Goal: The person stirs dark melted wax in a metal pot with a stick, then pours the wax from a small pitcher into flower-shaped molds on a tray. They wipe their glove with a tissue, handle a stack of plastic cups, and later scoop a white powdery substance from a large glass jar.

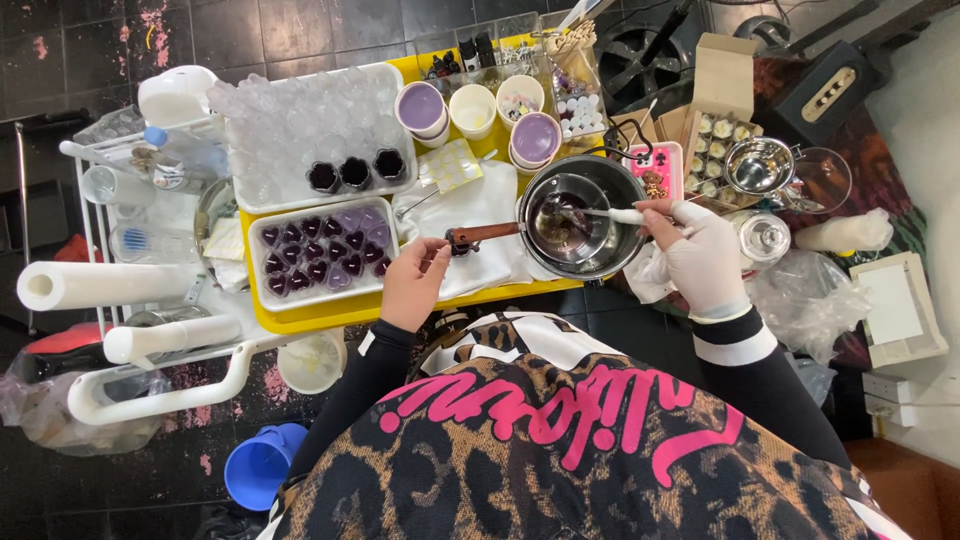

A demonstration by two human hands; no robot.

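My left hand (415, 283) is bare and grips the brown wooden handle (483, 234) of a small metal saucepan (580, 215) with dark purple liquid inside. My right hand (700, 255), in a white glove, holds a white spatula (610, 214) whose tip dips into the pan. The pan rests on a white cloth (470, 205) over a yellow tray (330, 312). Left of the pan sits a white mould tray (322, 250) filled with purple heart shapes.
A tray of clear moulds (300, 125) holds three dark filled cups. Lilac and cream paper cups (470, 108) stand behind the pan. A cardboard box of small candles (715, 140), a metal bowl (758, 165), paper rolls (100, 285) and a blue bucket (258, 465) surround the cart.
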